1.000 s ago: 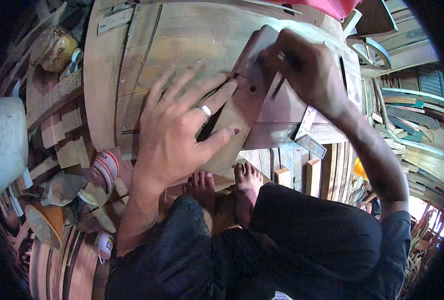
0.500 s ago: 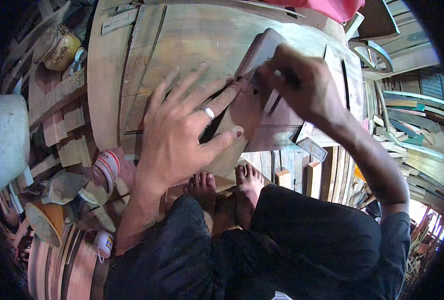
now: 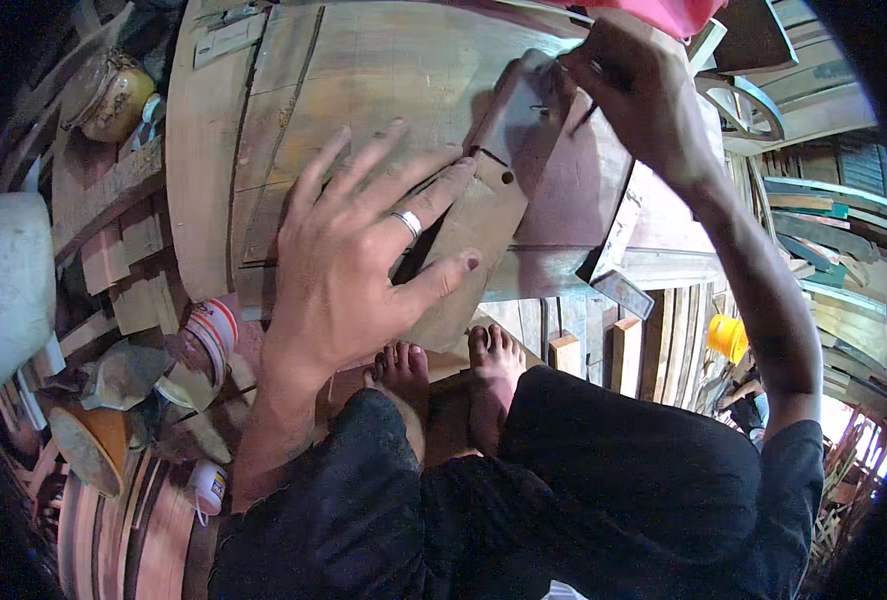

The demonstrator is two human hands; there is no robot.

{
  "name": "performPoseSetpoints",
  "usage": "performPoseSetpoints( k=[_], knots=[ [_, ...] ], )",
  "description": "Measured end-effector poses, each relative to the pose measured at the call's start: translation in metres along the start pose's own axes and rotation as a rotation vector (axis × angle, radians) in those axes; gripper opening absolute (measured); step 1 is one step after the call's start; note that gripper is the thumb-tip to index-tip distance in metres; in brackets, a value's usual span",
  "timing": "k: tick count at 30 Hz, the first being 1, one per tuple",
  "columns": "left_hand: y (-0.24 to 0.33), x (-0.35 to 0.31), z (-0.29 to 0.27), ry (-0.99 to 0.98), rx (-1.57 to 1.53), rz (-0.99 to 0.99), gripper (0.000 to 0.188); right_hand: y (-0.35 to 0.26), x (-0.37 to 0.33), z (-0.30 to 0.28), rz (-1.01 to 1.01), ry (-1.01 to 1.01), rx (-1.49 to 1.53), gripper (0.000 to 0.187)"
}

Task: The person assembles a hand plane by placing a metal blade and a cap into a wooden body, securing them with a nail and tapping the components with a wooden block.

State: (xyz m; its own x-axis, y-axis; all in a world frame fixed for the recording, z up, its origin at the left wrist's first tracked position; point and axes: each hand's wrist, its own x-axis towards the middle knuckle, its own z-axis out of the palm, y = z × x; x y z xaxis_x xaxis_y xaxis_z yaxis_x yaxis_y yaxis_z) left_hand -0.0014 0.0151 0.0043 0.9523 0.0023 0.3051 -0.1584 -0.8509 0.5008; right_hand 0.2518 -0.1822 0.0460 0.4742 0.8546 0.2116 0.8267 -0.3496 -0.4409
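My left hand (image 3: 364, 235), a ring on one finger, lies spread with its fingers apart, its fingertips against the left edge of a narrow wooden board (image 3: 499, 205). That board lies slanted on a wide wooden panel (image 3: 394, 70); a dark round hole and a short dark slot show in it. Higher up, near the board's far end, my right hand (image 3: 629, 75) is closed with its fingers bent. What it grips is hidden, and only a thin dark shape shows below the fingers. A try square (image 3: 619, 235) lies on the panel right of the board.
Two bare feet (image 3: 499, 375) are below the panel. To the left stand a white container (image 3: 9, 290), an orange bowl-like dish (image 3: 89, 450) and a white cup (image 3: 207, 485) among wood offcuts. A yellow bucket (image 3: 728, 338) and stacked planks (image 3: 834, 240) are at the right.
My right hand has moved up and to the right, off the board, uncovering the hole and slot. My left hand has stayed nearly in place.
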Motion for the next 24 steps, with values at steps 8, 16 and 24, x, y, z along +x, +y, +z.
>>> performPoseSetpoints(
  k=[8, 16, 24],
  knots=[
    [0.002, 0.0, -0.001, -0.003, -0.008, -0.001, 0.062, -0.002, 0.007, -0.004, -0.004, -0.009, 0.01, 0.014],
    [0.0, -0.001, -0.002, 0.014, 0.002, -0.004, 0.061, -0.012, 0.01, -0.003, 0.07, -0.067, 0.127, 0.011],
    [0.001, -0.002, -0.005, -0.011, -0.011, -0.017, 0.061, -0.026, 0.006, 0.004, -0.028, -0.063, 0.094, 0.007]
  ],
)
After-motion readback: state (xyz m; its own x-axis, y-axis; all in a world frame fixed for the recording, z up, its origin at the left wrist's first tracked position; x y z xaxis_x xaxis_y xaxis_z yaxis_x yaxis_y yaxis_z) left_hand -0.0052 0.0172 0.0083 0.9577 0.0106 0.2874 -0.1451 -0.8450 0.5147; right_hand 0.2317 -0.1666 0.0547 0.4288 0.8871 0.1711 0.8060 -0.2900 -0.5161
